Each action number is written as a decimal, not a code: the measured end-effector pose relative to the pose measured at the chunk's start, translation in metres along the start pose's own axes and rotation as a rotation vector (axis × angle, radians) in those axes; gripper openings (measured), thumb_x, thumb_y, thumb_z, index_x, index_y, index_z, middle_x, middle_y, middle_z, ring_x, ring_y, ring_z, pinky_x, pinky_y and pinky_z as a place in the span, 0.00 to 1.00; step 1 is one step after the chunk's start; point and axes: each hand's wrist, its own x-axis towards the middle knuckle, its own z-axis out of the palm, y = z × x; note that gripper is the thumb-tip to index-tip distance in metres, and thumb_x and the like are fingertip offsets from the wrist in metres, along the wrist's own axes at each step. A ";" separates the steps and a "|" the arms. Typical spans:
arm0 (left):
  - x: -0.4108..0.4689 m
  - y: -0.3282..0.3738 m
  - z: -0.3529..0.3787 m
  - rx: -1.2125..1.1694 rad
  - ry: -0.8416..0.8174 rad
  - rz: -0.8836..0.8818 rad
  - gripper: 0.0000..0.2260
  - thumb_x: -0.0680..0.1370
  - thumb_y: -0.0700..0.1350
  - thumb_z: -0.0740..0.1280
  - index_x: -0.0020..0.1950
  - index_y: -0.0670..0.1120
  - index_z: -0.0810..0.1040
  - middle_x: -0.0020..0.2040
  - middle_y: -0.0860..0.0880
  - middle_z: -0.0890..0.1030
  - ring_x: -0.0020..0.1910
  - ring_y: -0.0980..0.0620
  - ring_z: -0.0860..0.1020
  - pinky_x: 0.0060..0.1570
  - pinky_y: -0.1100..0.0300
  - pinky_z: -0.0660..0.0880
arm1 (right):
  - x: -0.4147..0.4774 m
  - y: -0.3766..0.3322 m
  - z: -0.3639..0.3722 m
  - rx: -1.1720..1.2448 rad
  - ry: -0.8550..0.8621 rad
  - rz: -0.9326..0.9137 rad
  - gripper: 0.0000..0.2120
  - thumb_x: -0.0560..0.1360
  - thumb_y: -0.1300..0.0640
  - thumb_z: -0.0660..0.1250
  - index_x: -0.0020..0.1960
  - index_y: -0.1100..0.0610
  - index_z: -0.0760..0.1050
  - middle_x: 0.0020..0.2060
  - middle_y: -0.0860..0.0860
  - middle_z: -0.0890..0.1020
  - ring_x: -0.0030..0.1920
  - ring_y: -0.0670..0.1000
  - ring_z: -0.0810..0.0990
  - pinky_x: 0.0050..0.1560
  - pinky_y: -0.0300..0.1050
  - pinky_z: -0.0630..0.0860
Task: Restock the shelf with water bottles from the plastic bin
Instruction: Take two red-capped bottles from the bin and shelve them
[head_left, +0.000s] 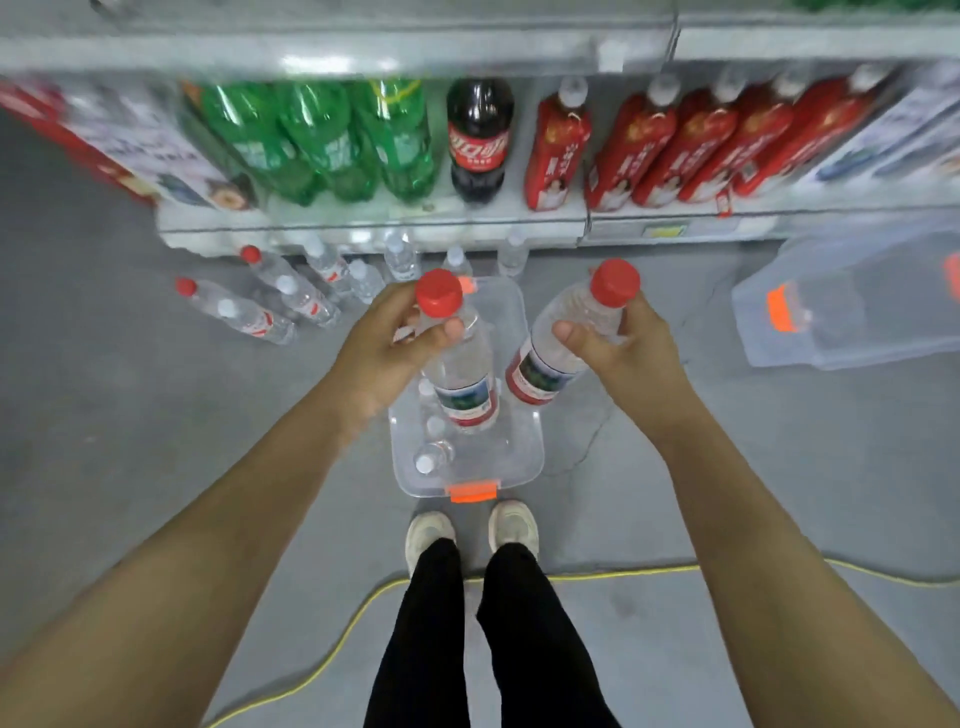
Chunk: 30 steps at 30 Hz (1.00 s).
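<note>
Left hand (384, 356), right hand (626, 351) — bottle (464, 387) each

Upper frame: grey metal shelf (363, 228) packed with green soda bottles (332, 140), a dark cola bottle (478, 140) and red-wrapped bottles (691, 145); I see one narrow gap right of the cola. Centre left, below the shelf edge: cluster of clear water bottles (306, 296). Centre: clear plastic bin (524, 457). Right: second clear tub (857, 312). Bare grey floor (104, 415) far left and between the tubs.
</note>
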 end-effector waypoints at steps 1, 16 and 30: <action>-0.008 0.029 -0.009 -0.023 0.035 0.021 0.11 0.66 0.61 0.67 0.48 0.66 0.75 0.58 0.51 0.76 0.57 0.55 0.74 0.60 0.61 0.68 | -0.005 -0.031 -0.010 0.004 -0.021 -0.035 0.20 0.72 0.57 0.72 0.62 0.54 0.71 0.48 0.42 0.78 0.42 0.28 0.75 0.42 0.20 0.69; -0.142 0.440 -0.127 -0.175 0.326 0.502 0.15 0.67 0.61 0.69 0.51 0.59 0.77 0.56 0.49 0.80 0.59 0.46 0.77 0.64 0.40 0.69 | -0.131 -0.451 -0.107 0.220 -0.002 -0.622 0.21 0.74 0.47 0.67 0.64 0.53 0.69 0.53 0.45 0.79 0.51 0.41 0.79 0.51 0.38 0.74; -0.264 0.629 -0.187 -0.094 0.600 0.827 0.14 0.74 0.59 0.62 0.46 0.49 0.76 0.45 0.46 0.82 0.47 0.46 0.80 0.60 0.41 0.70 | -0.257 -0.645 -0.134 0.542 -0.115 -0.883 0.08 0.75 0.44 0.65 0.47 0.48 0.74 0.47 0.51 0.80 0.52 0.56 0.79 0.60 0.57 0.74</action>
